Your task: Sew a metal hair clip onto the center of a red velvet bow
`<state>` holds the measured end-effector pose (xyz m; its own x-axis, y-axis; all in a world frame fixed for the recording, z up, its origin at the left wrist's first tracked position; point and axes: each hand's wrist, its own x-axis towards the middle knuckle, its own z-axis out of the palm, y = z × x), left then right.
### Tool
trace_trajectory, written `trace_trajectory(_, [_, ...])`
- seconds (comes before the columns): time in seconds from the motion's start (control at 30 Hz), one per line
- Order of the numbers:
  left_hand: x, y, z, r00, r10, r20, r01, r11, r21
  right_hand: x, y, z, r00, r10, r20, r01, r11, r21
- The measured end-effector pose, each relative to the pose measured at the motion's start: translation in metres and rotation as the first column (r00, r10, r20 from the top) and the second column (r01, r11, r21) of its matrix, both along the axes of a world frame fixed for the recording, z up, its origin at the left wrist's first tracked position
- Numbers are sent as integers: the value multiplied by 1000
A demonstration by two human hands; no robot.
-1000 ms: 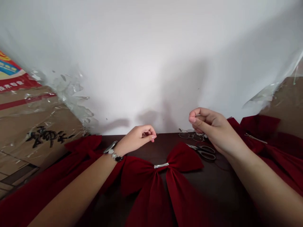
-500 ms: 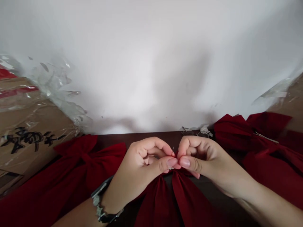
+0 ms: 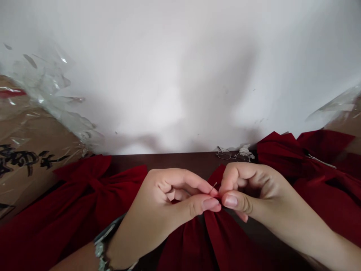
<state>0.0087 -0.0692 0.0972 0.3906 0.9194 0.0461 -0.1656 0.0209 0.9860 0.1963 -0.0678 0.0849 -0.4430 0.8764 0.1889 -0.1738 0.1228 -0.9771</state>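
Left hand (image 3: 166,199) and right hand (image 3: 254,192) close in narrow grips on a pin (image 3: 214,187) in a red bow (image 3: 225,241)

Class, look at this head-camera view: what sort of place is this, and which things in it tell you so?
Probably a small craft workroom or packing corner where bows are made. Red velvet bows lie on a dark table, and a cardboard carton wrapped in clear plastic stands beside it.
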Motion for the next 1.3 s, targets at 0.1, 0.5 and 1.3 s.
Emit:
trace_trajectory(0.1, [3,-4,3,998,60,-34,-59,998,38,0,-2,0,999,-42,14,42,999,5])
trace_trajectory(0.5, [4,-6,2,995,68,-77,-65,997,36,-6,-8,4,998,11,62,-8,999,-47])
trace_trajectory(1.3, [7,42,-35,987,53,151,-54,999,2,-27,35,-32,964,-52,-262,3,983,-182])
